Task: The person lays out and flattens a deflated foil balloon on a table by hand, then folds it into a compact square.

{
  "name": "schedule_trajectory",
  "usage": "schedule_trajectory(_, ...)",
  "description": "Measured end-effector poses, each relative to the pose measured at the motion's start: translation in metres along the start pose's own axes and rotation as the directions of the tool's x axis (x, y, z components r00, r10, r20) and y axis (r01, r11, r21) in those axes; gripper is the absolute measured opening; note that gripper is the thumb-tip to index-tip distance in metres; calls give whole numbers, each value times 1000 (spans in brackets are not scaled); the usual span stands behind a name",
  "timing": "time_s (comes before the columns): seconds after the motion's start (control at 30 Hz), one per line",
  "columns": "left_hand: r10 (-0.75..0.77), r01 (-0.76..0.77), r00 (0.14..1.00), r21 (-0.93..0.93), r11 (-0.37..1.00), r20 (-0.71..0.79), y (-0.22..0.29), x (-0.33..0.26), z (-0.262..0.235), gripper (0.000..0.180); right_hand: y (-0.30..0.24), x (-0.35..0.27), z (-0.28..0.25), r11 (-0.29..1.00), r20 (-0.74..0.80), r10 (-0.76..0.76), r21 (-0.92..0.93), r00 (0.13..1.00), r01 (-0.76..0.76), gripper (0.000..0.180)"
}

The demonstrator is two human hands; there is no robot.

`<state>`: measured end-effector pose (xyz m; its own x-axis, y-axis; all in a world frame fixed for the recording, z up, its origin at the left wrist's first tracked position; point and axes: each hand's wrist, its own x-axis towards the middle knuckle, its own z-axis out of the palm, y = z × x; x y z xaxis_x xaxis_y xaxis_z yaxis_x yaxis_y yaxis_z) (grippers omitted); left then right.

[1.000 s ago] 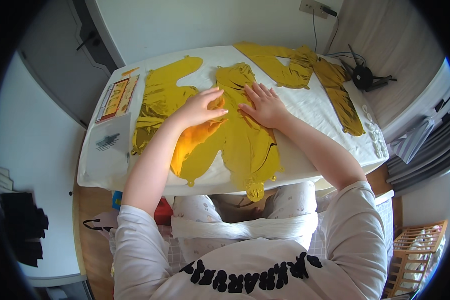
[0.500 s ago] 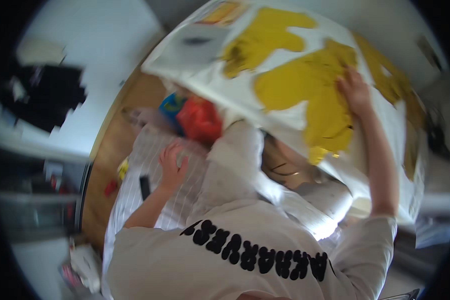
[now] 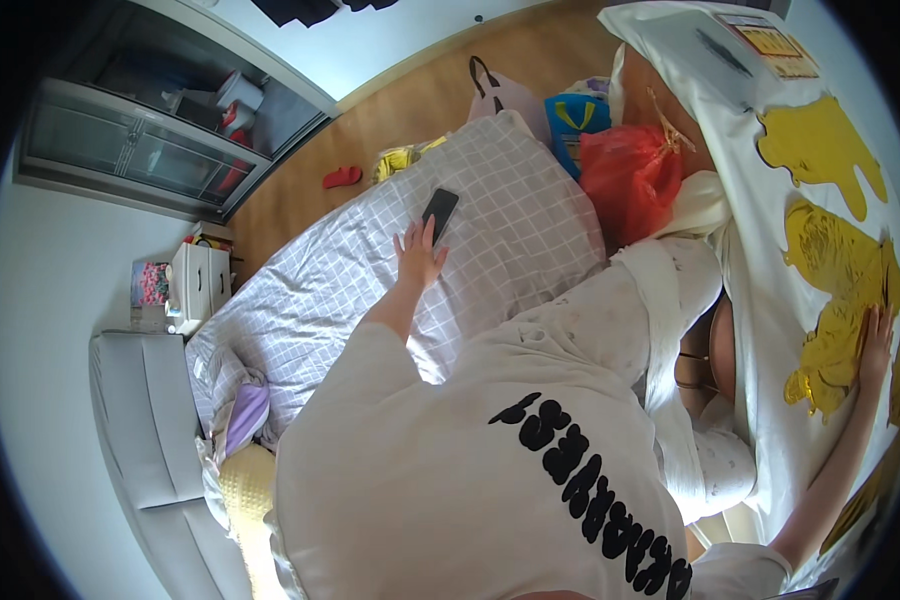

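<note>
I am twisted to my left, toward a bed with a grey checked cover (image 3: 350, 300). My left hand (image 3: 418, 255) reaches across it, fingers spread, its fingertips touching the near end of a black phone (image 3: 440, 212) that lies flat on the cover. My right hand (image 3: 875, 345) stays behind me, resting flat on a yellow garment (image 3: 835, 285) spread on a table with a white cloth (image 3: 760, 250). Another yellow piece (image 3: 820, 150) lies farther along the table.
A red plastic bag (image 3: 630, 175), a blue bag (image 3: 575, 115) and a pale tote (image 3: 500, 95) stand on the wooden floor between bed and table. A red slipper (image 3: 342, 177) lies near a glass-fronted cabinet (image 3: 150, 140). A small white drawer unit (image 3: 195, 280) stands by the bed.
My head and body turned left, from the table to the bed. My left hand left the yellow garment and reached out to the phone. My right hand stayed on the garment.
</note>
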<state>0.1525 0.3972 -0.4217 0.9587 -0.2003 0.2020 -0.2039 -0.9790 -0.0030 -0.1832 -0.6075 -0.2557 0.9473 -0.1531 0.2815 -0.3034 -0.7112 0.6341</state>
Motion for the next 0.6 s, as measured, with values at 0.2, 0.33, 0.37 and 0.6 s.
schedule_trajectory(0.2,-72,71,990,18,997,117,-5,2,9,86,-2,3,7,1000,-42,21,5,999,-21,56)
schedule_trajectory(0.33,-98,98,988,8,995,119,-1,-3,17,84,-3,-6,9,998,-4,68,-17,998,-68,56)
schedule_trajectory(0.37,-90,89,989,20,996,114,-1,-5,18,83,-5,-5,8,999,-10,51,5,999,-51,58)
schedule_trajectory(0.6,-111,113,989,-14,994,93,-3,-9,20,76,-5,1,4,999,-30,25,-28,999,-26,56)
